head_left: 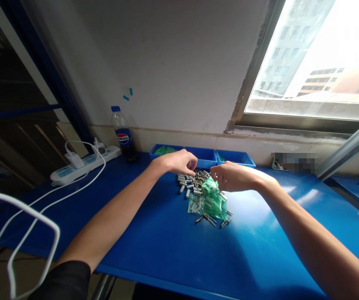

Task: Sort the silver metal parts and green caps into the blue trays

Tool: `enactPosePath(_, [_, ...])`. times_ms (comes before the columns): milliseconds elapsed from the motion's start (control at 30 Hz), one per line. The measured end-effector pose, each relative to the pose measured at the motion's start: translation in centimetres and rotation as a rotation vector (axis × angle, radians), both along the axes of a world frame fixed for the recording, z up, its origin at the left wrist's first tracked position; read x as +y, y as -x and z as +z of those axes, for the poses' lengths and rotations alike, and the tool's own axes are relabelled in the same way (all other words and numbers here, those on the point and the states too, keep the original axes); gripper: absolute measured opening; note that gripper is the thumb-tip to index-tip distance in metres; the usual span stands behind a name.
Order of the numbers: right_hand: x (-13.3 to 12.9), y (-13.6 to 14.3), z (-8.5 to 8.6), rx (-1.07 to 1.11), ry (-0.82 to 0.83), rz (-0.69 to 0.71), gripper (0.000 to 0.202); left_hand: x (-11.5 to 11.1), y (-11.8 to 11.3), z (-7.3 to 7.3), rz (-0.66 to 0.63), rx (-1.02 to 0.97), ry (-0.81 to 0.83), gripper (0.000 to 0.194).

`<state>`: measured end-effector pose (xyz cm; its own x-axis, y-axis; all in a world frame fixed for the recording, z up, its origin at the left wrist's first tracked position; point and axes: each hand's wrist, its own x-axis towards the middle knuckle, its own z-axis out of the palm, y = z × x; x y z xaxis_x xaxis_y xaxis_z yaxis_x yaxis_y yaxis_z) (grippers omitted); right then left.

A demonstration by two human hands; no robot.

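Observation:
My left hand (181,161) hovers over the back left of a pile of small brass-coloured pins (202,177), its thumb and forefinger curved with a gap between them. Silver metal sleeves (182,189) lie just below it. At the pile's right side is my right hand (229,176), fingers curled down above a green plastic bag (215,202); anything between them is too small to make out. A clear bag (195,204) with pale pieces touches the green one. Several loose pins (209,220) lie in front of the bags.
Three blue bins, left (158,156), middle (204,163) and right (244,165), line the back of the blue table (154,246). A cola bottle (124,135) and a power strip (63,175) with white cables stand at the left. A metal pole (351,148) slants at the right.

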<state>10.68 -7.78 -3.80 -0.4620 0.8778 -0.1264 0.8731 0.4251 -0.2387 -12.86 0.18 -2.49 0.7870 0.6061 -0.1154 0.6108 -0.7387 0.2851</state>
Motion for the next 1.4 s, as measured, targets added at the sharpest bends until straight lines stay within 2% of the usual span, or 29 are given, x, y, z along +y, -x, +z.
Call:
enactPosePath(67, [0.2,-0.1,-0.1,-0.011,-0.001,0.025,0.014,0.2,0.1,-0.1,-0.005,0.001,-0.005,0.027])
enactPosePath(200, [0.3,0.5,-0.3,-0.100,0.001,0.008,0.034,0.3,0.1,-0.3,-0.013,0.004,0.007,0.028])
enactPosePath(267, [0.3,0.9,-0.4,-0.133,-0.008,-0.010,0.037,0.2,0.0,-0.4,-0.011,0.004,0.011,0.028])
enactPosePath(600, [0.2,0.8,-0.6,-0.115,-0.063,-0.020,0.025,-0.2,-0.2,-0.2,-0.014,-0.004,0.026,0.032])
enactPosePath(800, [0.5,0.7,-0.5,-0.069,-0.031,0.009,0.018,-0.3,-0.3,-0.1,-0.029,-0.003,0.028,0.031])
enactPosePath(967, [0.3,1.1,-0.6,-0.106,-0.056,-0.023,0.035,-0.1,-0.2,-0.3,-0.025,-0.008,0.035,0.031])
enactPosePath(1100, [0.3,1.5,-1.2,-0.119,-0.110,-0.024,0.024,-0.1,-0.3,-0.5,-0.022,-0.004,0.038,0.031])
enactPosePath(1267, [0.6,1.1,-1.3,-0.112,-0.131,-0.048,0.024,-0.1,-0.3,-0.4,-0.033,-0.014,0.021,0.029])
enactPosePath(1400, [0.8,-0.2,-0.4,0.062,-0.126,-0.109,0.026,0.1,-0.1,-0.2,-0.036,-0.074,0.020,0.032])
